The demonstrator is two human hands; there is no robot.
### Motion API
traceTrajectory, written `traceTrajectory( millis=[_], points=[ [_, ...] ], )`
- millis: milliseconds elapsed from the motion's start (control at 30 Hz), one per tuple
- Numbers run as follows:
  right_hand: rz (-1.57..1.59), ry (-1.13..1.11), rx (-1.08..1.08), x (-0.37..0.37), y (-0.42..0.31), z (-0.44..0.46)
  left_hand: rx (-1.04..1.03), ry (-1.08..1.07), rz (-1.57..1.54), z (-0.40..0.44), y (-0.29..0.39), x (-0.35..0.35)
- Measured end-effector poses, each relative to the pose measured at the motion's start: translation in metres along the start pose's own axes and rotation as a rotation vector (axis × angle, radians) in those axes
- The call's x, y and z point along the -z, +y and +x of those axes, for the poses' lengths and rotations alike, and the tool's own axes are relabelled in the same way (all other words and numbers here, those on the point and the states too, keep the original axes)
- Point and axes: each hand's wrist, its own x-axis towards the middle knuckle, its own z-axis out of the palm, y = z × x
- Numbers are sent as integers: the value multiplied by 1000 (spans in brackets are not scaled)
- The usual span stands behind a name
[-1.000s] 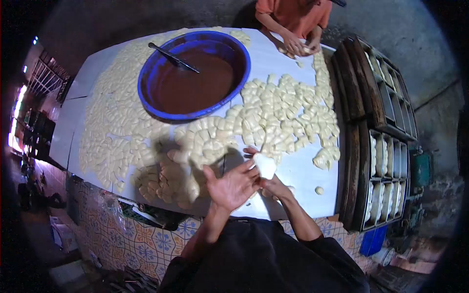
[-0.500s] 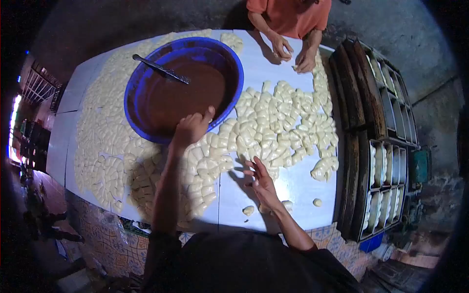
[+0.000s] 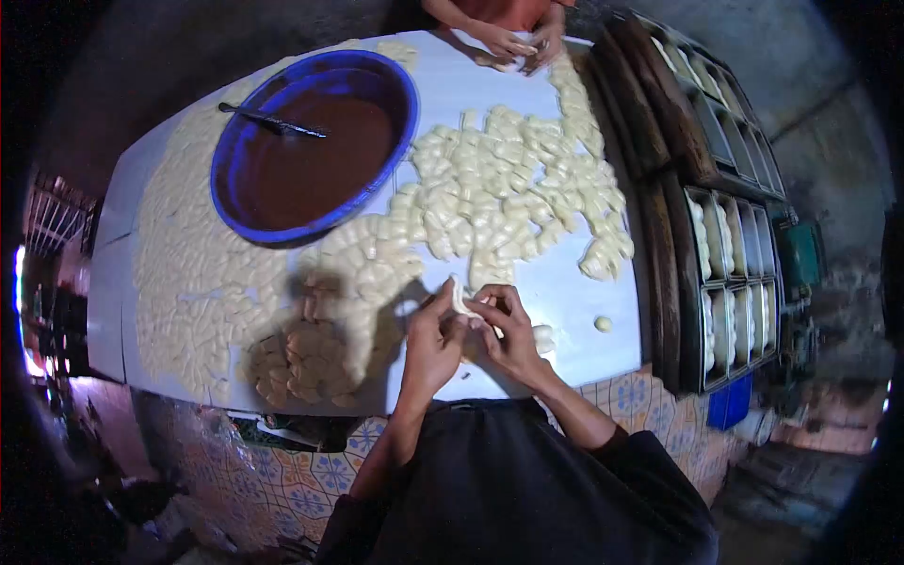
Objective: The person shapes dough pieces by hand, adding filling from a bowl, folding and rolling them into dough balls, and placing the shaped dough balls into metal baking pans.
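Observation:
A small piece of pale dough [image 3: 460,298] is pinched between my two hands, low over the white table near its front edge. My left hand [image 3: 436,344] has its fingers closed on the dough from the left. From the right, my right hand [image 3: 508,331] grips the same piece, thumb and fingers together. Beyond my hands lie many flattened dough pieces [image 3: 461,202]. At the back left, a blue basin [image 3: 222,202] holds brown filling [image 3: 325,165], and a dark utensil [image 3: 273,121] rests across its rim.
Across the table [image 3: 603,330], a co-worker's hands [image 3: 523,47] handle dough. Stacked metal trays [image 3: 692,292] with dough in some compartments stand along the right side. A small dough ball [image 3: 603,324] lies right of my hands. Patterned floor tiles [image 3: 292,480] show below the table.
My left hand has come back from the basin and now meets my right hand at the dough. The co-worker's hands have come together. The whole view has shifted.

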Motion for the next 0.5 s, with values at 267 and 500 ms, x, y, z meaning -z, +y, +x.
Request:
traceTrajectory(
  millis=[267,500],
  points=[
    [312,155,-196,48,-23,-59,255,-242,-358,-34,10,-52],
    [314,348,-639,66,-11,-119,46,-466,-32,-67,-14,-95]
  ],
)
